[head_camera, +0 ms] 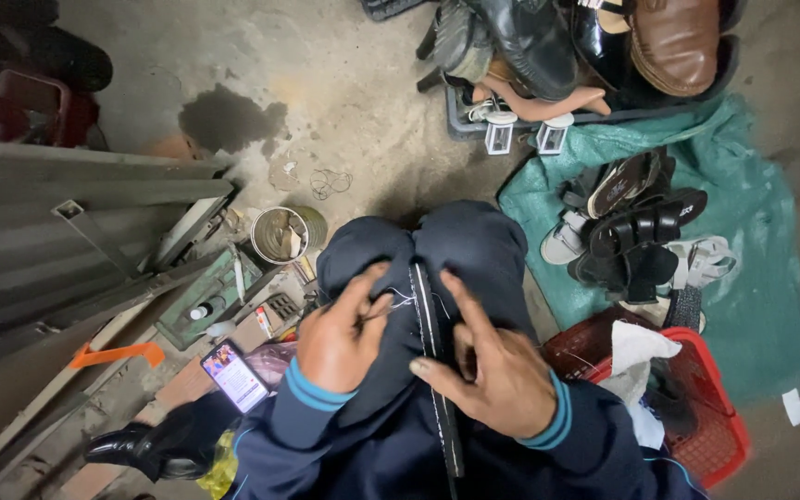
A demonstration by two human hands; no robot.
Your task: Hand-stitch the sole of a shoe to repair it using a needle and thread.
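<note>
At the centre of the frame a black strap (435,352) lies lengthwise along the person's lap, over dark trousers. The left hand (344,338) pinches a thin white thread (404,298) just left of the strap; the right hand (497,366) rests on the strap's right side, fingers spread. A lit phone (234,375) lies at lower left near a metal tin (279,235). At right, sandals (636,227) sit on green sheeting (770,306) above a red basket (710,407). Leather shoes (594,42) crowd the top edge.

Dim, even daylight, soft shadows, wide-angle bending at edges.
</note>
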